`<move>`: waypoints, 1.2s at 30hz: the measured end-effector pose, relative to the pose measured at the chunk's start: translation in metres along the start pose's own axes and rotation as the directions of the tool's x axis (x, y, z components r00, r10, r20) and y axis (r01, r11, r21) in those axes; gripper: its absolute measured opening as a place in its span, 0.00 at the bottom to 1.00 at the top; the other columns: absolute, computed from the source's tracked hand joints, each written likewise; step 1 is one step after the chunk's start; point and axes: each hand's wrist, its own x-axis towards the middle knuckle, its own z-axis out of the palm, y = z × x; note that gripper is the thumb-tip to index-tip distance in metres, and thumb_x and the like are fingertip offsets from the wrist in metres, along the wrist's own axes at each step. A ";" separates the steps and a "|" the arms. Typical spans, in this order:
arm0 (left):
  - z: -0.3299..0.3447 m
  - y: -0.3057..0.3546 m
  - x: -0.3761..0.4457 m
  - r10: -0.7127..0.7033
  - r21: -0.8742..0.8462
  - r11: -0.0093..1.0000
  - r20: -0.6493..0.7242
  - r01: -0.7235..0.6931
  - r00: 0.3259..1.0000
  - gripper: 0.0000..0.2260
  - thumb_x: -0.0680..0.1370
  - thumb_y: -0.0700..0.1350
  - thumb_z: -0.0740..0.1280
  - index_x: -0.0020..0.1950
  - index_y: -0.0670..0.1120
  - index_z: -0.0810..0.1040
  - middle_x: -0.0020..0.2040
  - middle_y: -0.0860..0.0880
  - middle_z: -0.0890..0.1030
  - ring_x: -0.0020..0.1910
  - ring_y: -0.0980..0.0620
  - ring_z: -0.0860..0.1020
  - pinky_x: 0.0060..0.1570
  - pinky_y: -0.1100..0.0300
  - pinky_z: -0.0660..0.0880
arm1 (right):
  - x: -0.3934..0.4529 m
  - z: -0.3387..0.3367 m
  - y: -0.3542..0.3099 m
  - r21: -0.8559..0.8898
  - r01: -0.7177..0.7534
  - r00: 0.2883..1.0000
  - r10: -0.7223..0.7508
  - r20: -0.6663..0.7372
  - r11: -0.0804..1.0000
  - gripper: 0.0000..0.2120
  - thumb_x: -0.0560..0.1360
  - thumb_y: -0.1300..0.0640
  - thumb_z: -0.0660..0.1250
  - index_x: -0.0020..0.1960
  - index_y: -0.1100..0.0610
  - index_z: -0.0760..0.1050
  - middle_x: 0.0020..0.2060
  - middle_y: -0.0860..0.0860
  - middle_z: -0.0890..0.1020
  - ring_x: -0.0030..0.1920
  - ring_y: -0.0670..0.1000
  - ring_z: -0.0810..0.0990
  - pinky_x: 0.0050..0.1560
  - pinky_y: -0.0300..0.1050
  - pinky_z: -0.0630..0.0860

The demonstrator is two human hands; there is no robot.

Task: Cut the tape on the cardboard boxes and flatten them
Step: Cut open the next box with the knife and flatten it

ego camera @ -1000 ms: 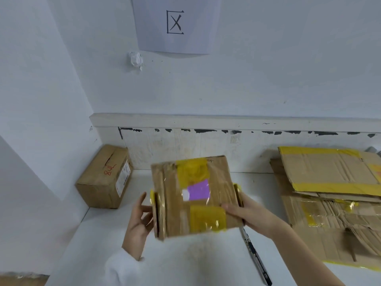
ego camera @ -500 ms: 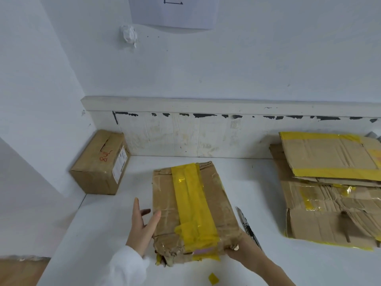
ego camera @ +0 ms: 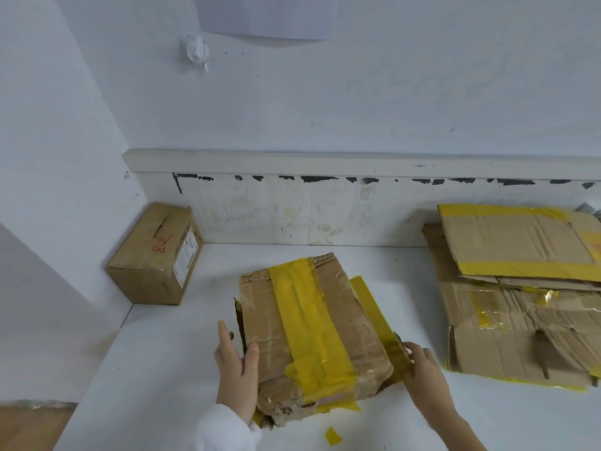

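From the head view, the taped box [ego camera: 312, 333] lies on the worktop [ego camera: 169, 369] between both hands. The left hand [ego camera: 235, 375] has straight fingers against its side. The right hand [ego camera: 422, 366] pinches its yellow edge. The box could slide if pushed unevenly.

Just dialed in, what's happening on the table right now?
A person is working on a battered cardboard box wrapped in yellow tape, which lies on the white table. The left hand lies flat against the box's left side with straight fingers, while the right hand touches its right edge. The tape across the top looks uncut. A pile of flattened boxes sits to the right, and one sealed box waits in the far left corner. A scrap of yellow tape lies near the front.
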 end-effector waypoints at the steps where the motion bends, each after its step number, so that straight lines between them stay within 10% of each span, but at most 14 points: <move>1: 0.000 0.000 -0.001 0.001 -0.001 1.000 -0.019 -0.001 1.000 0.28 0.82 0.44 0.54 0.77 0.51 0.42 0.76 0.47 0.52 0.73 0.47 0.57 0.69 0.55 0.55 | 0.000 0.002 0.002 -0.064 -0.032 0.999 0.032 0.004 0.997 0.21 0.78 0.64 0.57 0.70 0.58 0.63 0.60 0.56 0.72 0.60 0.56 0.71 0.60 0.44 0.69; 9: 0.005 0.000 -0.005 -0.041 0.002 0.999 -0.162 0.042 0.986 0.28 0.82 0.45 0.54 0.77 0.49 0.42 0.77 0.46 0.48 0.74 0.47 0.55 0.70 0.53 0.54 | -0.003 0.000 0.005 -0.311 -0.174 0.971 0.215 0.102 0.934 0.04 0.78 0.60 0.55 0.52 0.57 0.62 0.55 0.55 0.73 0.57 0.56 0.73 0.54 0.42 0.69; 15: -0.016 0.003 0.018 0.360 0.632 0.720 0.013 -0.287 0.933 0.37 0.80 0.50 0.59 0.68 0.51 0.27 0.70 0.57 0.30 0.70 0.59 0.31 0.72 0.54 0.36 | 0.006 -0.017 0.000 0.146 -0.316 0.936 0.283 0.210 0.937 0.10 0.77 0.65 0.57 0.37 0.62 0.66 0.33 0.55 0.72 0.42 0.57 0.76 0.36 0.43 0.66; 23: -0.038 0.034 0.084 0.334 0.709 0.638 0.097 -0.300 0.938 0.30 0.80 0.52 0.58 0.77 0.46 0.47 0.78 0.52 0.47 0.76 0.54 0.44 0.74 0.55 0.45 | -0.009 -0.070 -0.074 0.418 0.069 0.997 -0.081 0.010 0.906 0.20 0.78 0.65 0.61 0.68 0.53 0.67 0.34 0.52 0.79 0.29 0.47 0.76 0.31 0.35 0.72; 30: -0.029 0.039 0.103 0.296 0.673 0.692 0.069 -0.263 0.953 0.19 0.82 0.47 0.54 0.72 0.45 0.64 0.71 0.50 0.67 0.68 0.50 0.67 0.66 0.55 0.64 | -0.026 -0.070 -0.186 -0.129 0.424 0.904 -0.429 -0.005 0.896 0.25 0.82 0.56 0.52 0.74 0.37 0.51 0.47 0.51 0.78 0.42 0.53 0.77 0.36 0.44 0.71; 36: -0.029 0.039 0.110 0.307 0.710 0.648 0.089 -0.277 0.948 0.16 0.82 0.47 0.54 0.69 0.46 0.67 0.66 0.51 0.70 0.62 0.49 0.72 0.60 0.56 0.68 | -0.030 -0.043 -0.223 -0.471 0.428 0.900 -0.412 0.144 0.771 0.38 0.76 0.70 0.58 0.77 0.49 0.45 0.51 0.55 0.75 0.47 0.56 0.79 0.35 0.43 0.68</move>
